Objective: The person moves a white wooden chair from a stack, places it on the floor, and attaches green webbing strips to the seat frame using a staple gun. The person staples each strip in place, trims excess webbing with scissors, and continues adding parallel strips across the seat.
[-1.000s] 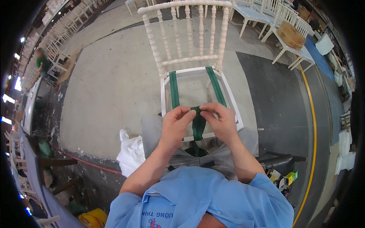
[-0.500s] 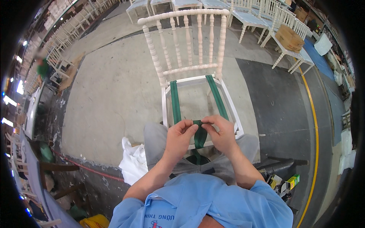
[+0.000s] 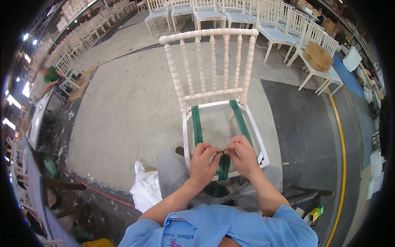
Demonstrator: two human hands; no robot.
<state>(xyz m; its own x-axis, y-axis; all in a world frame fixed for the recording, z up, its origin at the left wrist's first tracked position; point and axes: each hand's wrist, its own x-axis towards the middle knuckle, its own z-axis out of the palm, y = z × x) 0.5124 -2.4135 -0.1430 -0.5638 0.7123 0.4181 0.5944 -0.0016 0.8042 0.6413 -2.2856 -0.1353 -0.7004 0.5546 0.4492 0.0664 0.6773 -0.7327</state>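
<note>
A white spindle-back chair frame stands in front of me with an open seat frame. Two green webbing straps run front to back across the seat. My left hand and my right hand meet over the seat's front rail, both pinching the end of a third green strap that hangs down between my knees. My fingertips touch each other at the strap's top edge.
Rows of white chairs line the back of the concrete floor, one bearing a cardboard box. A white cloth lies by my left knee. A yellow floor line runs on the right. A person in green sits far left.
My view has tilted so the chair's whole back now shows. Both hands stay together on the strap, lower in the picture than before.
</note>
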